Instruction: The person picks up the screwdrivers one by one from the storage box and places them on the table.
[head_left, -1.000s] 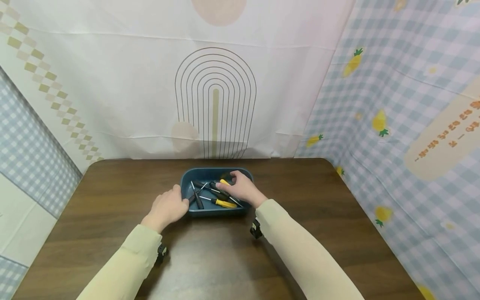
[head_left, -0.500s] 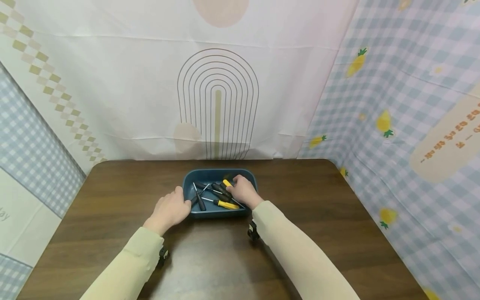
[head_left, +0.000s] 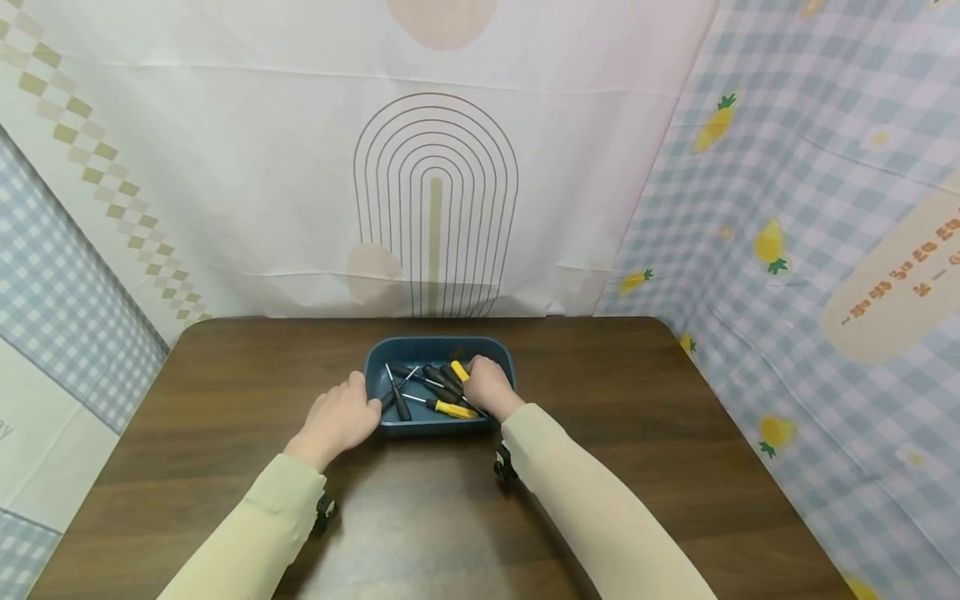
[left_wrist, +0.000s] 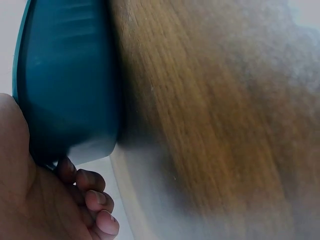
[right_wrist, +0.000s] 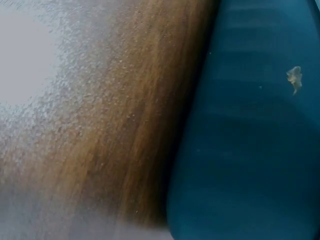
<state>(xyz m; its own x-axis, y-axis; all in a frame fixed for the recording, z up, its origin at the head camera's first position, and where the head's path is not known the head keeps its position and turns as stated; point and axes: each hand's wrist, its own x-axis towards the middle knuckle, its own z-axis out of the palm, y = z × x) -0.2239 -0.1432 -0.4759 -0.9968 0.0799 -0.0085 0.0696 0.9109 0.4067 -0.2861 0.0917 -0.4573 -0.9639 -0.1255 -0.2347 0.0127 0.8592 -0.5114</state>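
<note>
A dark blue plastic bin stands on the table, holding several screwdrivers. My left hand grips the bin's left end, fingers curled at its corner in the left wrist view. My right hand reaches into the bin's right part, its fingers curled over a screwdriver with a yellow handle; the fingertips and the rest of that tool are hidden. Another yellow-and-black screwdriver lies near the front wall. To its left, a black-handled screwdriver crosses other dark tools. In the right wrist view only the bin's outer wall and the tabletop show.
The brown wooden table extends in front of the bin and to both sides. A white printed cloth hangs behind it, with a blue checked cloth at the right. Both wrists wear small black cameras.
My right hand has lowered and shifted slightly right in the bin, and the yellow handle beside it has moved right too. The left hand stays on the bin's left end.
</note>
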